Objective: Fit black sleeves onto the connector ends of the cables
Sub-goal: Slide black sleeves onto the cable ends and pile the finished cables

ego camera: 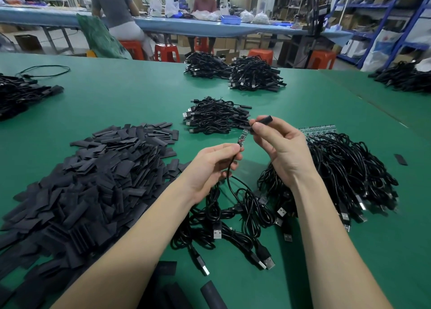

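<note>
Covering the green table's (140, 94) near left, a heap of sleeves (88, 180) faces cable piles (338, 168) at right, while centrally the left hand (210, 166) pinches a cable (229, 178) below its small board end (242, 137) and the right hand (279, 145) pinches a black sleeve (262, 120) just above it.

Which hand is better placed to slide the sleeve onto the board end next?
The right hand: it pinches the black tubular sleeve just above the small green circuit board. The left hand grips the thin black cable below it.
</note>
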Tool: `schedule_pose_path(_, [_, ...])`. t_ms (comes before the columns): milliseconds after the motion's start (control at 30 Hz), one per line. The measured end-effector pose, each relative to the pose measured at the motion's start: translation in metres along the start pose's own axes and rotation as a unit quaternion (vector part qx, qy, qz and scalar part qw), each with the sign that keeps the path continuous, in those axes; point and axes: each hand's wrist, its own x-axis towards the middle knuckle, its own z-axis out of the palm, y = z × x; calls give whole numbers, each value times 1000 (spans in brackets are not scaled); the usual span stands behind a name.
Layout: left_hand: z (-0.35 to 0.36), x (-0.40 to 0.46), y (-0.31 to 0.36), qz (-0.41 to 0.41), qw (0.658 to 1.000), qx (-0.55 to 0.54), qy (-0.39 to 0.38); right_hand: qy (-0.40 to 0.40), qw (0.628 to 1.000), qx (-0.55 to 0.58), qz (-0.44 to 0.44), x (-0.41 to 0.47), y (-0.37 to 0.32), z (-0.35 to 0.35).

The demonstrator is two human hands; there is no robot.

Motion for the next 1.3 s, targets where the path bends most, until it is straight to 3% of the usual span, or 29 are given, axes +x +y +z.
schedule_pose_path(233, [-1,-2,3,-1,1000,14,-14,-34,999,-20,-9,-3,-2,1])
schedule_pose_path(600, [-19,-7,28,7,986,133,-97,-133,984,-30,112,-6,-13,-12])
schedule_pose_path(767, [-23,-9,30,-1,982,148,-117,-203,967,-121,100,-8,-27,-15])
schedule_pose_path(1000, [-27,-8,30,-1,988,87,-128,-177,982,-54,32,-9,-12,0])
schedule_pose_path(1300, [-27,-7,29,-9,983,128,-132,-212,965,-144,51,-7,-17,-6])
